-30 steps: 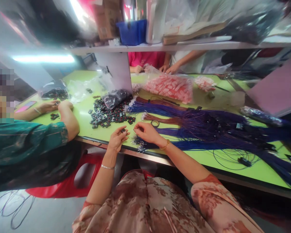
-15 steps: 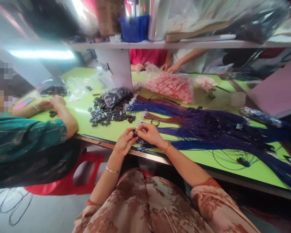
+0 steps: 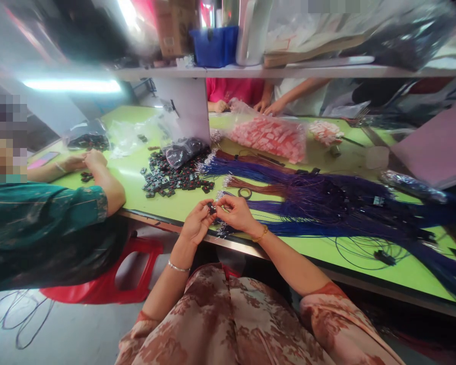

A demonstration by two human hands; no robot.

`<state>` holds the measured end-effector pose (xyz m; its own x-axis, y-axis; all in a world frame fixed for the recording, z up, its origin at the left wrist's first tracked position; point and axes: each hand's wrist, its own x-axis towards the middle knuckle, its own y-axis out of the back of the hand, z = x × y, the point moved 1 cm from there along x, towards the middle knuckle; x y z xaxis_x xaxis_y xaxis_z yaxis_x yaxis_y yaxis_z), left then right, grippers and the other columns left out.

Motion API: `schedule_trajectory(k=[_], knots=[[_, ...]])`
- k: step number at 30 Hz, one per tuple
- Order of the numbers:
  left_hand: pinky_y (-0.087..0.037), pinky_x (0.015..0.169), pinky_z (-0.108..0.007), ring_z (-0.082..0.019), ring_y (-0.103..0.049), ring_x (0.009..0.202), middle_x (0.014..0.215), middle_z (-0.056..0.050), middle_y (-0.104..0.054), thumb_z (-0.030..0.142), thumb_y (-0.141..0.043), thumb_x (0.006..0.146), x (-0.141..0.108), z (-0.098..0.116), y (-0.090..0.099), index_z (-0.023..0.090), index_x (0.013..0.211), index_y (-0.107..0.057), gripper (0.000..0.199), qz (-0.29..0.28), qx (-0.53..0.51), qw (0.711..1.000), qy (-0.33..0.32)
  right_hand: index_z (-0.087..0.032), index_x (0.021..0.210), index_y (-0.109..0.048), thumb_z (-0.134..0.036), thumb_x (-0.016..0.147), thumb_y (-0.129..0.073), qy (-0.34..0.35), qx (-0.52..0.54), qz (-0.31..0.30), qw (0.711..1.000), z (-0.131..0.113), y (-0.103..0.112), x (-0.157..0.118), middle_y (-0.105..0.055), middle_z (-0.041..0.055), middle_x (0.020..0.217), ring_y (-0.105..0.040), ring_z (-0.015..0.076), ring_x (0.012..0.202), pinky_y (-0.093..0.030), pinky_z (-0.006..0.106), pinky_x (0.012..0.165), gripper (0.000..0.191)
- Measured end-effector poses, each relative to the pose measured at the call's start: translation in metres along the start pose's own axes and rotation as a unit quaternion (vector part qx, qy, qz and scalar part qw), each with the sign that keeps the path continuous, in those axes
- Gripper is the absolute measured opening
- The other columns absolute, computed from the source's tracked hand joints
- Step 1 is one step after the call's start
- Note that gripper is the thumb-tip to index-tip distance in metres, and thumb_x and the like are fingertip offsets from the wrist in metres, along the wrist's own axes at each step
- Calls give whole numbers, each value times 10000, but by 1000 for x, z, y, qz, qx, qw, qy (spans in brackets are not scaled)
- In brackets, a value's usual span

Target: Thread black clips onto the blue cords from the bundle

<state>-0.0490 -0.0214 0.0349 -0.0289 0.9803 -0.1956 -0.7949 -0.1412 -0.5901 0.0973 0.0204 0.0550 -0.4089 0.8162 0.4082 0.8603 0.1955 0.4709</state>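
Observation:
Close to the table's near edge, my left hand (image 3: 198, 222) pinches a small black connector (image 3: 212, 208) between thumb and fingers. My right hand (image 3: 233, 213) meets it from the right, its thumb and index finger pressed together at the connector's side; what lies between those fingertips is too small to make out. Beyond my left hand is a pile of small black connectors (image 3: 167, 177), some with red parts. Bundles of blue and purple wires (image 3: 273, 205) with silvery tips stretch rightward beside my right hand. A brown wire bundle (image 3: 254, 185) lies among them.
A black ring (image 3: 244, 192) lies just beyond my right hand. Further back sits a clear bag of pink pieces (image 3: 269, 136). At left, a person in a green sleeve (image 3: 79, 205) rests both hands on the table. A shelf (image 3: 307, 72) spans above; two people's hands show behind it.
The whole view has shifted slightly, with the scene a little further right. The black connector shows more clearly between my fingertips; both hands stay together around it.

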Motion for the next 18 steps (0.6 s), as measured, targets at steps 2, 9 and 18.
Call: schedule_trajectory(k=[2,9,18], knots=[[-511,781,-242,-108,-599,803,929,-41,-638,169,-671,742,0,0,0,157,963,-624,226,0,-1,1000,-2,-166,744,-623,-293,787,-559,5,-1,2,1000,1,-1,0,-436,-56,529,-333,75,491,-260,220,511,149],[-513,767,-250,-109,-604,795,929,-33,-646,233,-727,704,-1,1,-4,167,952,-597,287,18,28,999,-33,-169,707,-604,-277,782,-556,1,-19,-10,1000,2,-3,0,-536,-29,577,-351,78,494,-277,221,521,140],[-499,714,-212,-88,-600,745,844,-4,-633,312,-770,649,0,-4,-6,175,928,-576,366,49,101,992,-59,-169,666,-567,-233,787,-528,20,-39,-70,997,9,-4,4,-520,-24,581,-393,89,535,-278,221,541,142]])
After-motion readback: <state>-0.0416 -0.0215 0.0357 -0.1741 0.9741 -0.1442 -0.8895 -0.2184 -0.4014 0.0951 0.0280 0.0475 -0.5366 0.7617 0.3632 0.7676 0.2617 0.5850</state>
